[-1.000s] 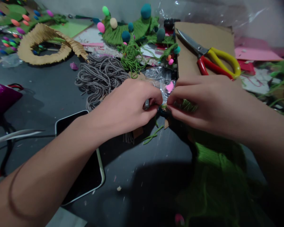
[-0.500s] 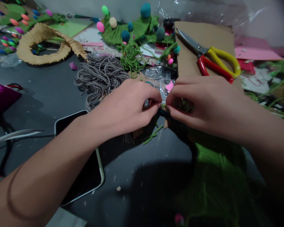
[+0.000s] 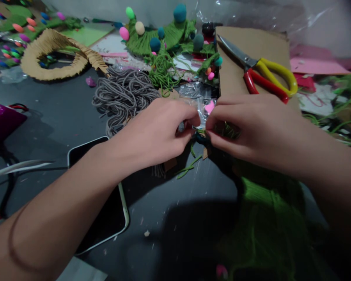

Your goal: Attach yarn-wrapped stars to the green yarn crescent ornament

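My left hand [image 3: 168, 130] and my right hand [image 3: 245, 127] meet near the middle of the view, fingertips a small gap apart. Between them runs a short stretch of green yarn [image 3: 200, 130]. My right thumb and forefinger pinch the yarn, and more green strands show inside that curled hand. The left fingers are also closed at the yarn's other end, though their tips are partly hidden. Below the fingers lie cut green yarn pieces [image 3: 189, 167] and a cardboard scrap [image 3: 206, 153]. A bundle of grey yarn [image 3: 125, 93] sits beyond my left hand.
Scissors [image 3: 254, 68] with red and yellow handles rest on a cardboard sheet [image 3: 269, 43]. A phone [image 3: 105, 222] lies under my left forearm. At the back are a tan wrapped ring [image 3: 52, 72] and a green yarn piece with coloured balls [image 3: 155, 41]. Dark green yarn [image 3: 269, 218] lies lower right.
My left fingertips have shifted slightly left and back from the right ones, so more of the green yarn shows between them. My right hand has stayed almost still.
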### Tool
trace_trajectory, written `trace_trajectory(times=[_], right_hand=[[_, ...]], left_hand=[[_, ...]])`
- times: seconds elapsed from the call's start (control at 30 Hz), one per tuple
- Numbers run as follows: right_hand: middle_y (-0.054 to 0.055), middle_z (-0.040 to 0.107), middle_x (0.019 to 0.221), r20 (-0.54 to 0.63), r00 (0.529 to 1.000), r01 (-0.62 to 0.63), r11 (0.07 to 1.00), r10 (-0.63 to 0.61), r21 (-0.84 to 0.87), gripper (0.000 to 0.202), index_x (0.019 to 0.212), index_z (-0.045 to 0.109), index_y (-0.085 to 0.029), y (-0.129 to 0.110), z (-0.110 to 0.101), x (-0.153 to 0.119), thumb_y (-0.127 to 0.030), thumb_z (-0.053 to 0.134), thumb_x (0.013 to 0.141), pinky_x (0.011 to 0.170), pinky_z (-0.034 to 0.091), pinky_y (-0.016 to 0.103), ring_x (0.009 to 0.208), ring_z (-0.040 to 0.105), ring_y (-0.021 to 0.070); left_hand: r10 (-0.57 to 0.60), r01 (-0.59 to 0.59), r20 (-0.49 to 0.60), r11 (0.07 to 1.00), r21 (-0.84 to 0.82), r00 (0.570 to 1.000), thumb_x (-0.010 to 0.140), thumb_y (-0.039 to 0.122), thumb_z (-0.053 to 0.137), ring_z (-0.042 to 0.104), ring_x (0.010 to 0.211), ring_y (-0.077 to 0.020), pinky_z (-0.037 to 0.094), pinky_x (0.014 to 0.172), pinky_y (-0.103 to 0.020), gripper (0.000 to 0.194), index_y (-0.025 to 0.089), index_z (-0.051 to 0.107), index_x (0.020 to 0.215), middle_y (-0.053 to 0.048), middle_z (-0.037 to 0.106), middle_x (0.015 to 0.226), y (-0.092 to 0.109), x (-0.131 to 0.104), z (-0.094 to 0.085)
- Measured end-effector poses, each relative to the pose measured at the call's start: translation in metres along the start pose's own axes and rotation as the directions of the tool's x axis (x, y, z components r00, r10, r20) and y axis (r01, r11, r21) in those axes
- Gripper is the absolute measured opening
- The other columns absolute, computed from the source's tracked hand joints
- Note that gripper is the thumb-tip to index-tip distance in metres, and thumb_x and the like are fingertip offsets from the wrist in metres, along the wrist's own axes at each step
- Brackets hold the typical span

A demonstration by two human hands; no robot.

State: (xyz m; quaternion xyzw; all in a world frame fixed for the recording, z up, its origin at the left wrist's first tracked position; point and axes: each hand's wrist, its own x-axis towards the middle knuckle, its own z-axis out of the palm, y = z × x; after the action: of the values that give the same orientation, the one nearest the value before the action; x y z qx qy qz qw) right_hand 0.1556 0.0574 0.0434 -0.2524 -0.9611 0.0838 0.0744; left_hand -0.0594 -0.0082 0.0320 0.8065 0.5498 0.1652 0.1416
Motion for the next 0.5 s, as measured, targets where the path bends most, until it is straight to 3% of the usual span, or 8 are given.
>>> trace_trajectory(times=[0.23,0.5], right_hand=[[0.007,0.069,0.090,0.000,1.000,0.005,1.000,-0.005,0.009,0.010,0.087,0.069,-0.021,0.0005,0.0006,0.0009,-0.027,0.063,0.091,0.064,0.036,0.031,0.073,0.058,0.0187],[0.007,0.069,0.091,0.009,1.000,0.004,1.000,-0.004,0.010,0.009,0.087,0.069,-0.022,-0.0006,0.0001,0.0009,-0.026,0.063,0.092,0.065,0.036,0.032,0.074,0.059,0.0192]], left_hand=[[0.009,-0.009,0.015,1.000,-0.029,1.000,0.094,0.024,0.060,0.066,0.087,-0.0216,0.047,0.078,-0.032,0.017,0.023,0.076,0.096,-0.005,0.073,0.090,0.0032,0.0005,0.0001],[-0.004,0.004,0.014,1.000,-0.007,1.000,0.092,0.023,0.062,0.065,0.081,-0.0207,0.047,0.075,-0.033,0.016,0.022,0.078,0.095,-0.005,0.073,0.088,0.0017,0.0012,0.0014]])
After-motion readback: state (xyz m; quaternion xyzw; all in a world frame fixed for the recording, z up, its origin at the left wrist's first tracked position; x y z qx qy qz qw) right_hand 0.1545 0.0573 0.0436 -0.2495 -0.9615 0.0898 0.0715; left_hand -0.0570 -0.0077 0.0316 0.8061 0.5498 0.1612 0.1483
